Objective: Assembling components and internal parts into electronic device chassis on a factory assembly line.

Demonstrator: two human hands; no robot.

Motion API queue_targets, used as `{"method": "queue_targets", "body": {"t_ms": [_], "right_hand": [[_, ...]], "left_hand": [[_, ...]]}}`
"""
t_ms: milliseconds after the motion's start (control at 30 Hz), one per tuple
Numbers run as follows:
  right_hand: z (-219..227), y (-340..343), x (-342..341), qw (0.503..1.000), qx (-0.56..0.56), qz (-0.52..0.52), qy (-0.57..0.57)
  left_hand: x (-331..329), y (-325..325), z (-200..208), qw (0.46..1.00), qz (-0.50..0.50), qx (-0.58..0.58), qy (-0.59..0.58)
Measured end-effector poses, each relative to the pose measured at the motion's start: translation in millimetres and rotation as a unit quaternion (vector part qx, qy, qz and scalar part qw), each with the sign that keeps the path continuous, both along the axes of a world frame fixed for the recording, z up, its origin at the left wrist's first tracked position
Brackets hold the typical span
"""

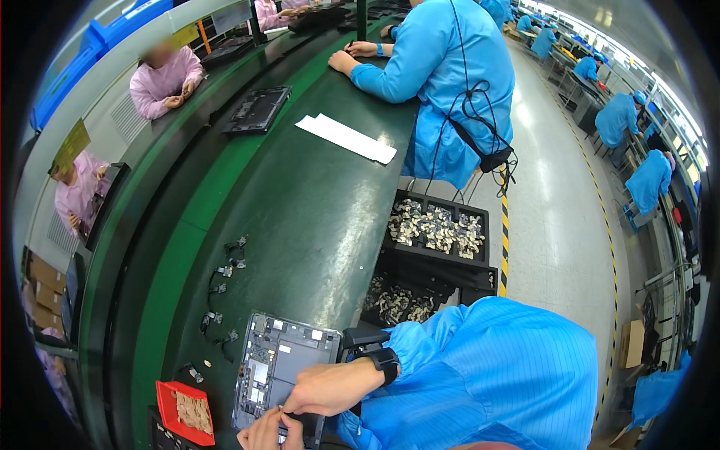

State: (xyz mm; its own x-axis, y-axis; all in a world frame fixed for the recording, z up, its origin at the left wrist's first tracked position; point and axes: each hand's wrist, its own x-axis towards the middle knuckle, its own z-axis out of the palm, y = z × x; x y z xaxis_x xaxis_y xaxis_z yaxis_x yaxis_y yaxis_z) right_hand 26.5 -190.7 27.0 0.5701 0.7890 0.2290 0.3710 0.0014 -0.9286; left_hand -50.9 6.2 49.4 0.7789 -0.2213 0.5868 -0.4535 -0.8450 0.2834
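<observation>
An opened laptop base, with its circuit board and dark inner panels bare, lies on the green bench below my hands. My right hand, a black band at its wrist, reaches over the lower part of the base. Its thumb and fingers are pinched together. My left hand meets it at the base's lower edge, fingers likewise closed in a pinch. Whatever sits between the fingertips is too small to make out. Close by on the left stands a red tray with small tan pieces.
Several short black cables with connectors lie left of the laptop base. White sheets and another dark laptop part lie farther up. Black bins of small parts stand beside the bench. A co-worker in blue sits ahead.
</observation>
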Motion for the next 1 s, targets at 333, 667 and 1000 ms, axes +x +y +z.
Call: {"method": "queue_targets", "body": {"t_ms": [333,667,1000], "right_hand": [[-8,10,4,0.984,-0.128,-0.048,-0.111],[8,10,19,0.973,-0.074,-0.177,-0.126],[6,-1,30,0.981,0.033,-0.146,0.126]], "left_hand": [[6,60,3,0.964,0.253,0.005,-0.078],[25,54,5,0.912,0.353,-0.203,0.052],[28,-31,-13,0.915,0.138,-0.348,0.153]]}}
